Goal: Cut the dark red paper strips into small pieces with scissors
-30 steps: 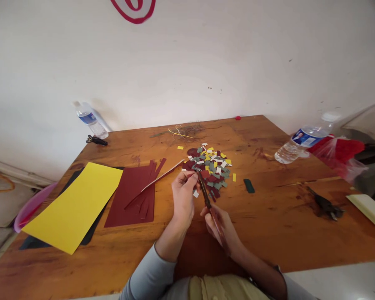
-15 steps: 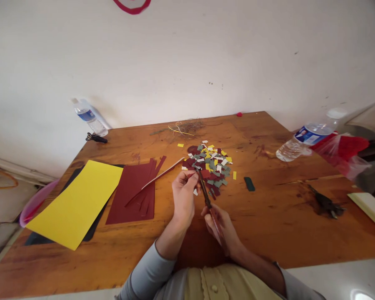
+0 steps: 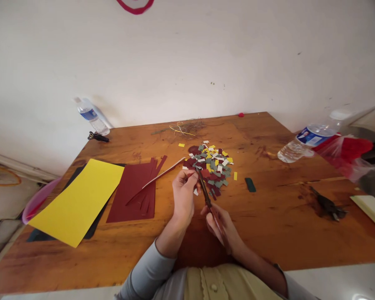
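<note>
Scissors (image 3: 205,193) near the paper pile (image 3: 210,167)
Right hand (image 3: 222,227) has its grip around the scissors; left hand (image 3: 184,196) pinches a red strip (image 3: 191,171). Maroon sheet (image 3: 121,191) lies left of the paper pile.

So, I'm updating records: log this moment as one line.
left hand: pinching red paper | right hand: holding scissors | nearby: coloured paper pieces

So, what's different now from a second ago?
Only the camera's view has visibly shifted, tipping slightly downward. Nothing was let go: the left hand still pinches a reddish paper piece at the scissors, held by the right hand. The paper pile and yellow sheet stayed put.
</note>
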